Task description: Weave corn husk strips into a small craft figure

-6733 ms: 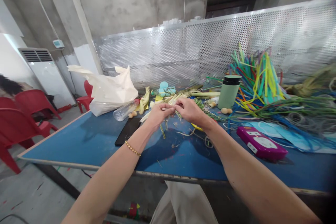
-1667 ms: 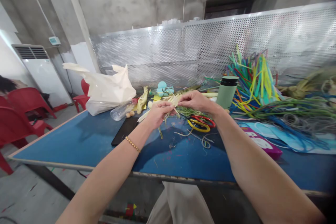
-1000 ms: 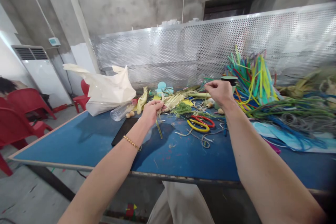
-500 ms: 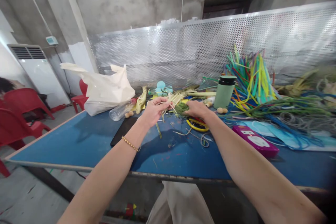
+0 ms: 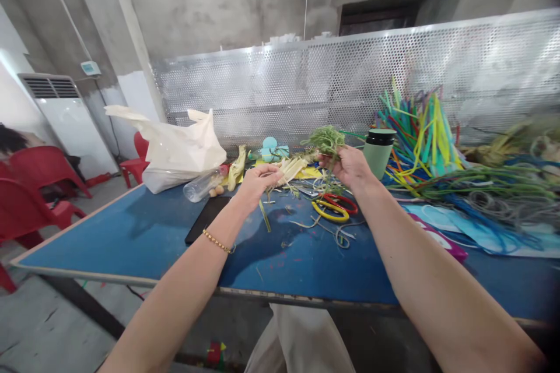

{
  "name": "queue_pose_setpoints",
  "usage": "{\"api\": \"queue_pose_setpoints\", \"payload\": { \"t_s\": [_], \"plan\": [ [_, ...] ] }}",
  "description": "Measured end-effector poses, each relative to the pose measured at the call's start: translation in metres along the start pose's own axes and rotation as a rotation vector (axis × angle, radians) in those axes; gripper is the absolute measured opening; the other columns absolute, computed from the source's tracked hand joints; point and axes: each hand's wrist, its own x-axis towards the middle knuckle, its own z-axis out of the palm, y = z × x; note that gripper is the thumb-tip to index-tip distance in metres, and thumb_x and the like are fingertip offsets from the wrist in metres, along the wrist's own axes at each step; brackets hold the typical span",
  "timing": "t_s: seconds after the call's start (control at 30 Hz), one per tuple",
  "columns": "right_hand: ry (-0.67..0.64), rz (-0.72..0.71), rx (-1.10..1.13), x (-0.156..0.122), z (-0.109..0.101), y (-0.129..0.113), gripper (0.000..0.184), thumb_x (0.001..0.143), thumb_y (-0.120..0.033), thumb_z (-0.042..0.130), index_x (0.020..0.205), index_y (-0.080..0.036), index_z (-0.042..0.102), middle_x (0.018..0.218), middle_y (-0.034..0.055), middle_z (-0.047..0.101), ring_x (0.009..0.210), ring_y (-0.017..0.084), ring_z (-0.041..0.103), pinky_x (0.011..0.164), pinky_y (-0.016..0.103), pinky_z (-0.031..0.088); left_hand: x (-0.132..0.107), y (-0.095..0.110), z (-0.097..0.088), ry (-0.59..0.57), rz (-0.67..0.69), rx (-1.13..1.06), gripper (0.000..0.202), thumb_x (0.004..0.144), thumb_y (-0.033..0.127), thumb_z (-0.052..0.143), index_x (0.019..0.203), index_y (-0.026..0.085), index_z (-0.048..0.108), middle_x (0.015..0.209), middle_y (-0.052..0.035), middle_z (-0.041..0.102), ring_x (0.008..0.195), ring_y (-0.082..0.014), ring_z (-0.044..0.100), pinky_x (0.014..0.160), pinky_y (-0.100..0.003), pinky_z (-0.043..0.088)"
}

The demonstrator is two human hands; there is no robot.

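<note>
My right hand (image 5: 349, 168) is closed round a bundle of stringy green fibres (image 5: 326, 139), which fans out above its fingers. Pale, straw-like husk strips (image 5: 292, 169) lie to the left of that bundle. My left hand (image 5: 258, 185), with a beaded bracelet at its wrist, pinches the near end of these pale strips; exactly what is between the fingertips is too small to tell. Whether the strips are joined to the green bundle cannot be made out. Scissors with yellow and red handles (image 5: 330, 211) rest on the blue table (image 5: 144, 239) below my right hand.
Left of my hands are a white plastic bag (image 5: 181, 154), a clear bottle (image 5: 202, 185) and a dark tablet (image 5: 206, 218). A green tumbler (image 5: 380, 154), colourful strips (image 5: 431, 134), tangled cords (image 5: 485, 186) and a purple packet (image 5: 446, 242) are at right. A perforated metal panel (image 5: 271, 87) stands behind.
My right hand has risen and moved right, lifting the green fibre bundle up from the table and turning it. The scissors' red handle now shows. My left hand has barely moved.
</note>
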Motion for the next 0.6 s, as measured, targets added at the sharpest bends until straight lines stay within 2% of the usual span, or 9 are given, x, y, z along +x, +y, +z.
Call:
{"api": "queue_pose_setpoints", "payload": {
  "t_s": [0.13,0.4,0.5,0.6],
  "plan": [
    [-0.053,0.126,0.141,-0.005,0.007,-0.001,0.008,0.083,-0.024,0.061,0.084,-0.017,0.059,0.066,0.005,0.069,0.054,0.016,0.064,0.051,0.027,0.053,0.0,-0.001,0.001,-0.022,-0.028,-0.064,0.028,0.057,0.028,0.085,0.075,0.014,0.069,0.075,-0.0034,0.067,0.071,-0.0125,0.059,0.073,-0.028,0.048],
    [-0.221,0.222,0.131,-0.015,0.023,-0.001,0.015,0.083,-0.03,0.063,0.078,-0.017,0.056,0.06,0.0036,0.065,0.049,0.012,0.058,0.048,0.023,0.049,-0.001,-0.001,0.004,-0.024,-0.058,-0.121,0.031,0.056,0.028,0.086,0.075,0.013,0.068,0.077,-0.0035,0.068,0.071,-0.0121,0.061,0.071,-0.027,0.049],
    [-0.253,0.212,0.101,-0.02,0.03,-0.001,0.019,0.078,-0.03,0.068,0.075,-0.017,0.054,0.056,0.0011,0.061,0.045,0.011,0.054,0.045,0.022,0.046,-0.002,0.0,0.005,-0.041,-0.05,-0.149,0.031,0.056,0.029,0.086,0.075,0.013,0.068,0.077,-0.0032,0.068,0.069,-0.0117,0.061,0.07,-0.027,0.049],
    [-0.3,0.133,0.023,-0.023,0.033,0.002,0.029,0.072,-0.035,0.074,0.072,-0.018,0.051,0.051,-0.0023,0.056,0.042,0.01,0.05,0.042,0.022,0.04,-0.001,0.002,0.005,-0.032,-0.023,-0.189,0.032,0.056,0.028,0.087,0.075,0.014,0.067,0.073,-0.0016,0.066,0.068,-0.0115,0.061,0.067,-0.026,0.049]
  ]
}}
